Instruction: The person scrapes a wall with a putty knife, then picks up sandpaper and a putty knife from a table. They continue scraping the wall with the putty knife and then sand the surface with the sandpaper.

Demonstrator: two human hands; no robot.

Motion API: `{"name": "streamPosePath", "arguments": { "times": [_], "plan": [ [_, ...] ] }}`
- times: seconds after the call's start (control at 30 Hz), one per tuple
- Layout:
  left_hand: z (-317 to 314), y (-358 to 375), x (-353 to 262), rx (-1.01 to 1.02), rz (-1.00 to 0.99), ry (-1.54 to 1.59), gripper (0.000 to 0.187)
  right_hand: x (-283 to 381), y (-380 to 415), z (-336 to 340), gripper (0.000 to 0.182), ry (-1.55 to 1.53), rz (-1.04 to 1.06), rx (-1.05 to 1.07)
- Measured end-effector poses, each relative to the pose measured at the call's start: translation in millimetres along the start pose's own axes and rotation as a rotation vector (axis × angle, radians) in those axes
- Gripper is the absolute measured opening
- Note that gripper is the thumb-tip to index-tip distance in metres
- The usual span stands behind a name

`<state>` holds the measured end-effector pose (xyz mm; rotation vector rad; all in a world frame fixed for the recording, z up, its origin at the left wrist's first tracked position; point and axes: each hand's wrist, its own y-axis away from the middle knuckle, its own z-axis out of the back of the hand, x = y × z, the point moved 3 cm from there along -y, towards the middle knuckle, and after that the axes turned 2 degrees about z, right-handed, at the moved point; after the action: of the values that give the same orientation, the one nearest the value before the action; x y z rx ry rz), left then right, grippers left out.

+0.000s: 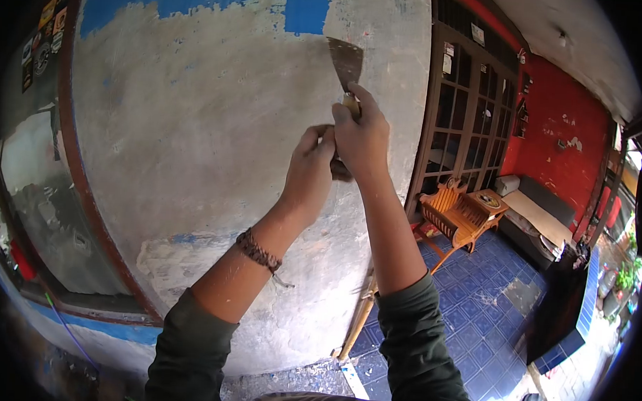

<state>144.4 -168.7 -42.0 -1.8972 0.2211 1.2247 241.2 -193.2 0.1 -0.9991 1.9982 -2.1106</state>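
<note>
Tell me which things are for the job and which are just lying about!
Looks like the job:
- scraper, in the right hand
- wall
- blue paint

Probably just there:
- chair
- sofa
- doors

No lettering readable from where you stand. Up on your left, a cluster of stickers (43, 45) on the window glass (46, 188); one is round, dark with a pale design, its print too small for you to make out. To your right, a pale paper notice (478, 34) above the panes of the brown door (468, 106), smaller pale labels (448, 59) on its upper left; wording on these illegible to you.
</note>
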Motion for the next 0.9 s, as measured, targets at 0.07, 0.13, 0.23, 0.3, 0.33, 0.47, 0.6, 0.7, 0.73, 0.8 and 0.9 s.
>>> {"name": "streamPosePath", "arguments": {
  "times": [0.07,0.13,0.23,0.3,0.33,0.47,0.6,0.7,0.73,0.8,0.9],
  "plan": [
    [-10,-10,-2,-0.061,0.012,0.126,0.029,-3,-7,1,0.039,-0.016,-0.050,0.070],
    [-7,-23,9,-0.061,0.041,0.130,0.028,-18,-15,-2,0.038,-0.043,0.015,0.117],
    [-6,-31,14,-0.116,0.037,0.118,0.028,-29,-32,12,0.040,-0.001,0.185,0.236],
    [-7,-28,15,-0.176,0.012,0.091,0.028,-33,-41,16,0.043,0.060,0.281,0.301],
    [-10,-26,16,-0.214,-0.013,0.062,0.030,-30,-46,16,0.046,0.201,0.535,0.212],
    [-20,-19,20,-0.280,-0.053,0.062,0.031,-35,-65,-10,0.050,0.298,0.945,0.183],
    [-23,-17,21,-0.308,-0.118,0.020,0.034,-47,-77,-25,0.047,0.262,0.944,0.170],
    [-25,-26,12,-0.318,-0.060,-0.003,0.039,-50,-79,-32,0.047,0.225,0.949,0.131],
    [-27,-31,7,-0.330,-0.101,-0.013,0.039,-49,-81,-35,0.047,0.218,0.946,0.130],
    [-31,-38,-2,-0.345,-0.141,-0.029,0.038,-44,-88,-36,0.035,0.172,0.951,0.053],
    [-35,-41,-11,-0.339,-0.177,0.023,0.036,-38,-97,-37,0.031,0.183,0.931,0.068]
  ]
}}
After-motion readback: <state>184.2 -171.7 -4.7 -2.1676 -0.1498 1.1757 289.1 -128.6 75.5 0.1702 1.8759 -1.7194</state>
